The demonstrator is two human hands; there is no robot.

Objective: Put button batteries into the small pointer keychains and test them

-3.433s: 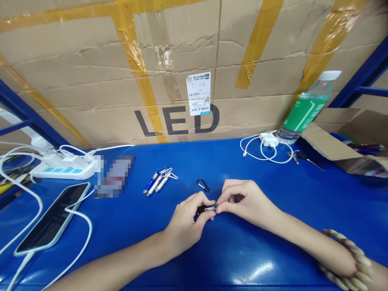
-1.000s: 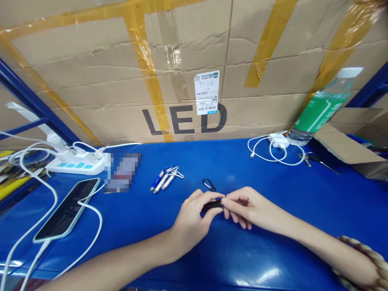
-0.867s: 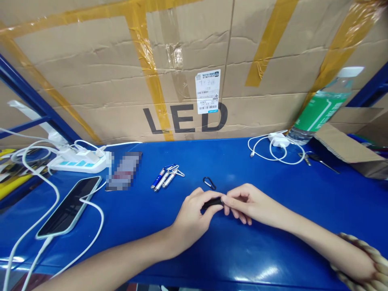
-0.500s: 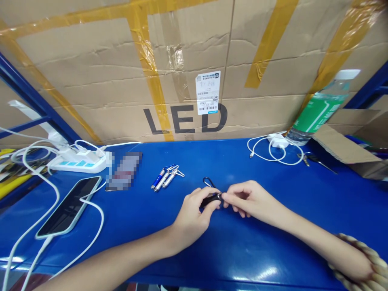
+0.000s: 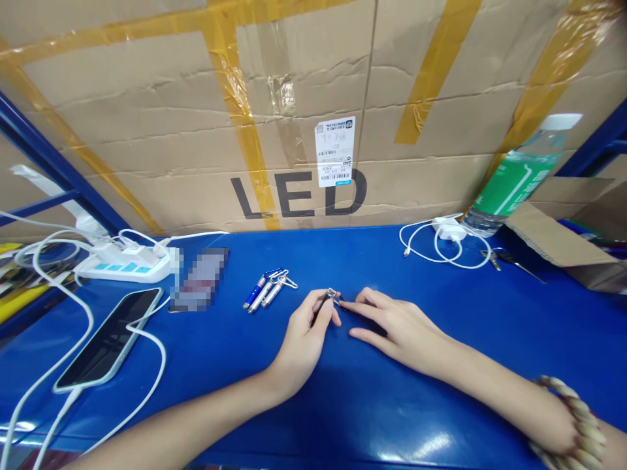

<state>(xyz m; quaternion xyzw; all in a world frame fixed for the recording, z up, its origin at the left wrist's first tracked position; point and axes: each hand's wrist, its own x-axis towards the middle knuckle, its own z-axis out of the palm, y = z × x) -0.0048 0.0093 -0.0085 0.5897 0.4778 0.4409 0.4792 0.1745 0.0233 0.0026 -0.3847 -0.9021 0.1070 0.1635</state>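
My left hand [image 5: 304,339] is closed around a small black keychain flashlight [image 5: 318,309], mostly hidden by the fingers, with a metal end showing at the fingertips. Its dark clip [image 5: 341,303] sticks out to the right. The index finger of my right hand [image 5: 409,326] reaches to that clip and appears to touch it, while the thumb and other fingers are spread apart. Left of my hands lie three other keychain flashlights with clips: a blue one [image 5: 256,292] and two silver ones, including the rightmost silver flashlight [image 5: 271,294].
A phone [image 5: 110,343] on a white cable, a blurred flat item [image 5: 200,281] and a power strip [image 5: 127,267] lie to the left. At the right are a charger [image 5: 448,228], scissors [image 5: 519,262], a water bottle [image 5: 519,176] and an open carton [image 5: 563,241]. Behind stands a large cardboard box [image 5: 304,85].
The flashlight has turned in my left hand, its metal end now upward, and shifted slightly left. My right hand has loosened its pinch and spread its fingers.
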